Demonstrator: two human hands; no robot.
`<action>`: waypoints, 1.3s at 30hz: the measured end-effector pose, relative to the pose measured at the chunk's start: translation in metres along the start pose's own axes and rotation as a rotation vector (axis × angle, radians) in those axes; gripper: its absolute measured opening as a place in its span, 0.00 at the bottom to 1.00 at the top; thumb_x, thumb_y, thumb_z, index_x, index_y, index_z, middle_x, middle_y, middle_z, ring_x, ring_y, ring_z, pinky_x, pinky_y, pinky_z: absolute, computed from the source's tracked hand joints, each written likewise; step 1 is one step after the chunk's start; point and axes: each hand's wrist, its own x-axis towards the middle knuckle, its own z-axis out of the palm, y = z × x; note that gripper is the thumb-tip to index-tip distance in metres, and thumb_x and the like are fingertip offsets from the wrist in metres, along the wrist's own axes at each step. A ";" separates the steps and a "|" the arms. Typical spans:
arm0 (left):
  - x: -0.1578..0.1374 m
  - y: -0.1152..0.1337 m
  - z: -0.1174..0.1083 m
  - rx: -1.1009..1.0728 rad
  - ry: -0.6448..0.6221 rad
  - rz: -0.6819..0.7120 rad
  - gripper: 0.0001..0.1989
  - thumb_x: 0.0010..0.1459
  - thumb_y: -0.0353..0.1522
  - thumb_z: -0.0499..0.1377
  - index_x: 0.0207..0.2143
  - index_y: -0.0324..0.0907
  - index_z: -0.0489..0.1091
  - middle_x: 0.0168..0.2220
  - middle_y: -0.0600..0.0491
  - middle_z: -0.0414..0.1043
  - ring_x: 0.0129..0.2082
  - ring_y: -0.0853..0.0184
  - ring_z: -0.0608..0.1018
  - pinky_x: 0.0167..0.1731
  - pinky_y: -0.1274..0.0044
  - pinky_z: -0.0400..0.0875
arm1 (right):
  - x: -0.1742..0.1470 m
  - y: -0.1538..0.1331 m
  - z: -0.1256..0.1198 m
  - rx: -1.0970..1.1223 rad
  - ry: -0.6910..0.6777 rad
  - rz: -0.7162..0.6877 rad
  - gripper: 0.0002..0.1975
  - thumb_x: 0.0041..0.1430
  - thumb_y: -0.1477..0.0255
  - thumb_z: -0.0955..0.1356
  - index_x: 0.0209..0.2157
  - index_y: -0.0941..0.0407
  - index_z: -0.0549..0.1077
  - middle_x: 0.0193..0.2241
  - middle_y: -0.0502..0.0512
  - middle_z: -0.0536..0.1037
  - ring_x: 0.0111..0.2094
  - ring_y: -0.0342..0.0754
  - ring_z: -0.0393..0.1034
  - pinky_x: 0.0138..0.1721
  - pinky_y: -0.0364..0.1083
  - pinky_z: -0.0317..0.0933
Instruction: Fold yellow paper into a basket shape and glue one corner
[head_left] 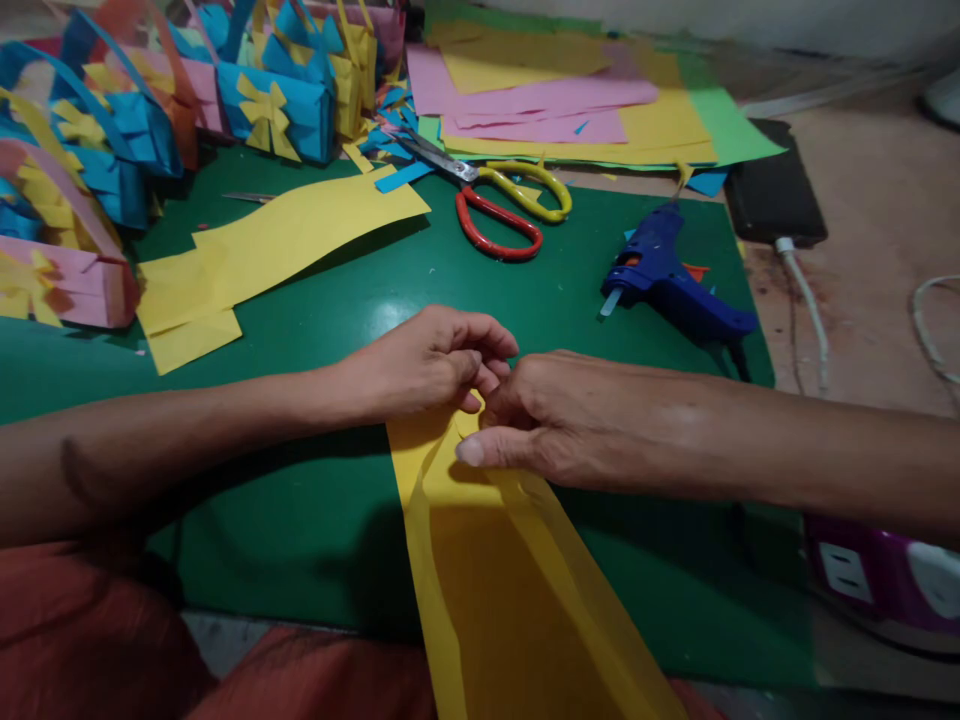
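Note:
A long yellow paper sheet (547, 600) runs from the middle of the green board down past the bottom edge, its sides curling up. At its far end, my left hand (442, 365) has its fingers curled together on the paper. My right hand (536, 415) meets it from the right, its thumb lying over a folded flap and its fingers bent round the paper. The fingertips of both hands almost touch, and the bit of paper between them is partly hidden.
Scissors (469, 175) with red and yellow handles lie beyond my hands, near a blue glue gun (667, 275). Yellow paper pieces (285, 235) are at left. Small paper baskets (277, 110) crowd the back left; coloured sheets (555, 100) are stacked behind. A phone (776, 185) is cabled at right.

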 end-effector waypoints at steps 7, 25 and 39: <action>-0.001 0.000 0.001 -0.034 -0.011 -0.007 0.15 0.53 0.18 0.46 0.38 0.36 0.68 0.35 0.54 0.73 0.33 0.74 0.75 0.34 0.83 0.69 | 0.004 -0.002 0.005 -0.136 0.040 0.051 0.09 0.51 0.66 0.63 0.22 0.56 0.67 0.16 0.47 0.61 0.19 0.40 0.53 0.23 0.44 0.45; -0.027 -0.013 -0.007 0.619 0.237 0.481 0.10 0.55 0.25 0.51 0.33 0.39 0.71 0.28 0.54 0.74 0.29 0.72 0.74 0.28 0.82 0.64 | 0.011 -0.015 -0.006 -0.147 -0.014 0.233 0.06 0.46 0.75 0.61 0.23 0.57 0.70 0.14 0.47 0.56 0.19 0.40 0.53 0.21 0.42 0.48; -0.033 -0.031 -0.027 1.025 -0.158 0.723 0.19 0.48 0.19 0.49 0.37 0.39 0.73 0.42 0.49 0.75 0.43 0.61 0.69 0.40 0.72 0.65 | 0.017 -0.018 -0.010 -0.158 -0.070 0.257 0.06 0.45 0.73 0.62 0.23 0.57 0.70 0.15 0.48 0.60 0.17 0.41 0.53 0.18 0.43 0.45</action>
